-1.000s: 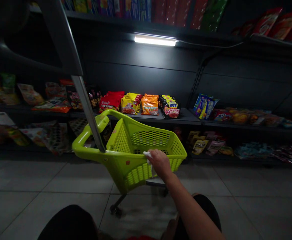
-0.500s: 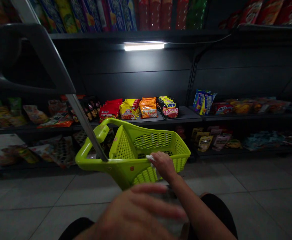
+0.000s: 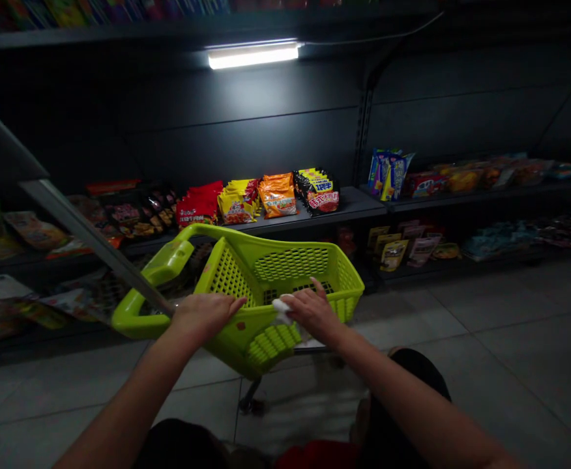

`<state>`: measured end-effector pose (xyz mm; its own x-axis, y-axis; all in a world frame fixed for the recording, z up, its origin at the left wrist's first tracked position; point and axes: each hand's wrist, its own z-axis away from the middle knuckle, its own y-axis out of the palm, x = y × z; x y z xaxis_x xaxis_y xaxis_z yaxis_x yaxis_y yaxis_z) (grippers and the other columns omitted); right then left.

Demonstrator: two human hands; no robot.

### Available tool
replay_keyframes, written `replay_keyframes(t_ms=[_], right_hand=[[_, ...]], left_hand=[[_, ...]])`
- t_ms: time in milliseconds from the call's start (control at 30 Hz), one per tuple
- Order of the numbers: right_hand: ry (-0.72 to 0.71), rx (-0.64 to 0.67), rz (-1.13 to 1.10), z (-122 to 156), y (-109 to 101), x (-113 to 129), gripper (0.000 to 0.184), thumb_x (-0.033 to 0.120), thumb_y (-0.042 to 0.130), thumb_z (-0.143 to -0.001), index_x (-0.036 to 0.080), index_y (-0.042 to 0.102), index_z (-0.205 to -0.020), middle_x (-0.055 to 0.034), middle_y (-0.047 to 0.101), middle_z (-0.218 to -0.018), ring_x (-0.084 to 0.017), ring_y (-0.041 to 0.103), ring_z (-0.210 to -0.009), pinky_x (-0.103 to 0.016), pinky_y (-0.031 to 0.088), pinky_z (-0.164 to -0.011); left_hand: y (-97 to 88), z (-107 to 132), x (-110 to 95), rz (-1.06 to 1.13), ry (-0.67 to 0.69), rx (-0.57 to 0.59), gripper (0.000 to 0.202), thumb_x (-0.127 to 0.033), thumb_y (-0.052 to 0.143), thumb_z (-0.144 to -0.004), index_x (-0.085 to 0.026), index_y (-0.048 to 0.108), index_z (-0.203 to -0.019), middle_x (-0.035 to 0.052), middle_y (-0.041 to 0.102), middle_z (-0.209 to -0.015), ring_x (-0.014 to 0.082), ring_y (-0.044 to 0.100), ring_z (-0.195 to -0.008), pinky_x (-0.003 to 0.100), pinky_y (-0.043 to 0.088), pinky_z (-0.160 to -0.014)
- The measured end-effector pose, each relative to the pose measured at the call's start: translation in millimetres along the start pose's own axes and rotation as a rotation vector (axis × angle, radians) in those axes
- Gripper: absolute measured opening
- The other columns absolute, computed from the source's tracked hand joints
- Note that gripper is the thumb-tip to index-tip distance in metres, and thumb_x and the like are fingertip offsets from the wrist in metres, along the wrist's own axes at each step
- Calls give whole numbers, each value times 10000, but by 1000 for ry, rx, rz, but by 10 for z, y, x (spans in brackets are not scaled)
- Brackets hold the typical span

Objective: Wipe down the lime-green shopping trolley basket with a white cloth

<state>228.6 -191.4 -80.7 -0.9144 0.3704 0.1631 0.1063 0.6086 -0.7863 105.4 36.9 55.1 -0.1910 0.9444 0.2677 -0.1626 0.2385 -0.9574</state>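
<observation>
Straight ahead at 12 o'clock, a lime-green plastic shopping basket (image 3: 291,264) sits on a wheeled trolley, its long axis running from about 8 o'clock to 2 o'clock, with a lime-green handle (image 3: 167,264) at the 9 o'clock end. Both hands are on its near rim. The left hand (image 3: 203,318) lies at about 11 o'clock from the left forearm, palm down and fingers loosely spread, and it is the nearer to the handle. The right hand (image 3: 315,314) rests further along at about 1 o'clock, fingers spread and curved over the rim, and is the nearer to a crumpled white tissue (image 3: 281,311) that touches its fingers on the rim; whether it pinches the tissue or only lies against it, I cannot tell. A long metal rod (image 3: 94,238) crosses from 10 o'clock down to just beside the left hand. Beyond the basket, at 12 o'clock, a dark metal shelf (image 3: 349,205) carries red, yellow and orange snack packets (image 3: 278,195), with blue packets (image 3: 388,176) at 1 o'clock under a strip light (image 3: 252,56). Grey floor tiles (image 3: 485,312) spread out at 3 o'clock.
</observation>
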Motion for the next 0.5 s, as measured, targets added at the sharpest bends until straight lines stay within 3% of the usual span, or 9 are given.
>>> replay_keyframes(t_ms=[133,233,333,433,500], right_hand=[[118,6,81,525,-369,-760,252,342,571,-1007,301,652,-1241,-29,742,-1078,-222,624,-1077,-533,35,-1236],[245,-47,99,629,-469,-910,247,323,532,-1019,277,669,-1219,-47,742,-1115,-245,620,-1108,-579,64,-1225],[275,-61,-56,309,-310,-462,213,319,543,-1014,262,704,-1141,-55,747,-1064,-251,634,-1062,-573,178,-1203],[182,-116,-442,-305,-32,434,281,374,507,-1032,234,669,-1212,-71,731,-1124,-236,639,-1062,-432,427,-1070],[211,-295,-715,-686,120,1003,370,356,373,-1076,225,549,-1375,-79,662,-1298,-199,607,-1181,-352,470,-1032]], left_hand=[[53,-6,18,-37,-16,-14,454,-511,323,-1028,-256,698,-999,78,772,-1042,251,729,-923,309,487,-724],[49,-50,-38,9,-49,-67,438,-488,279,-1037,-263,655,-1047,64,759,-1104,246,725,-935,310,488,-723],[11,-96,-101,154,-162,-77,522,-535,195,-1037,-276,624,-1182,74,743,-1194,260,722,-983,335,508,-772],[-12,-101,-120,393,-196,-215,589,-562,146,-1033,-307,496,-1434,58,613,-1452,269,650,-1208,363,512,-908],[-12,-75,-102,568,-132,-356,610,-530,115,-1041,-293,425,-1511,41,533,-1537,243,597,-1292,351,491,-992]])
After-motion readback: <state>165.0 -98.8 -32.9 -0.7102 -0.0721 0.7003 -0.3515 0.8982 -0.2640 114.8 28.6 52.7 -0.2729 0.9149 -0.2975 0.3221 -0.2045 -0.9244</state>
